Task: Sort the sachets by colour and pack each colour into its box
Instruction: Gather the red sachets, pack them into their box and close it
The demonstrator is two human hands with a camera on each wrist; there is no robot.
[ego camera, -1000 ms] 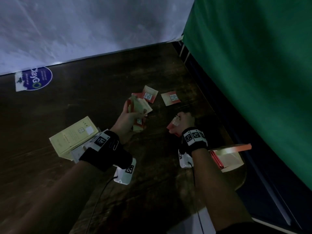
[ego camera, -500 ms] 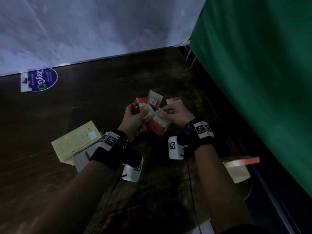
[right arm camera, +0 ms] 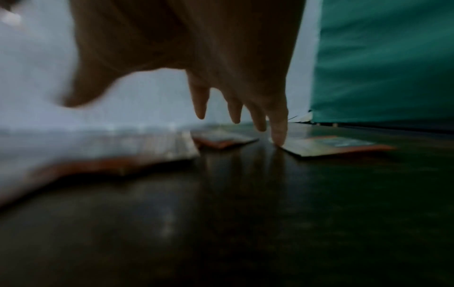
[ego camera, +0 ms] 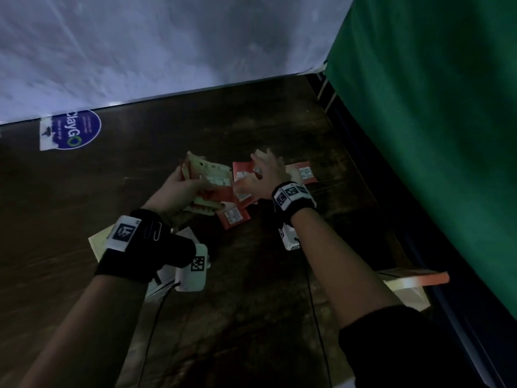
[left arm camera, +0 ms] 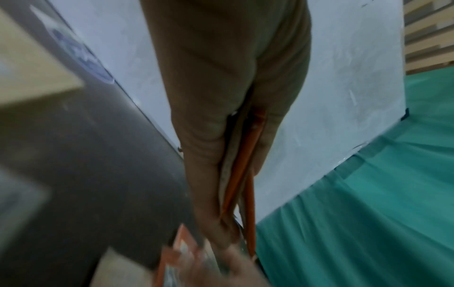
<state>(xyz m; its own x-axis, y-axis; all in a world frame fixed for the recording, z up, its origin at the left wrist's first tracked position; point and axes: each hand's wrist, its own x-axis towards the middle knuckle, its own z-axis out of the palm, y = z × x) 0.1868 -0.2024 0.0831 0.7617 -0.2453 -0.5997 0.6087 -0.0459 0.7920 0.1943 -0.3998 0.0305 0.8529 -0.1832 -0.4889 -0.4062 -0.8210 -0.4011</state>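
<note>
My left hand (ego camera: 187, 189) grips a stack of sachets (ego camera: 211, 177), yellow and red mixed, held above the dark table. In the left wrist view the stack's red edges (left arm camera: 242, 174) show between thumb and fingers. My right hand (ego camera: 265, 175) reaches over loose red sachets (ego camera: 242, 173) with its fingers straight. In the right wrist view a fingertip (right arm camera: 278, 139) touches the corner of a red and cream sachet (right arm camera: 331, 147), also seen at the far right of the pile (ego camera: 303, 173). Another red sachet (ego camera: 233, 217) lies nearer me. A yellow box (ego camera: 96, 243) is mostly hidden under my left wrist.
A red-edged open box (ego camera: 411, 284) sits by the table's right edge. A green curtain (ego camera: 433, 135) hangs along the right side and a white wall (ego camera: 167, 46) stands behind. A blue round sticker (ego camera: 74, 130) is on the table's far left.
My right hand let go of the red sachet it held and moved forward over the loose sachets. My left hand rose a little with its stack.
</note>
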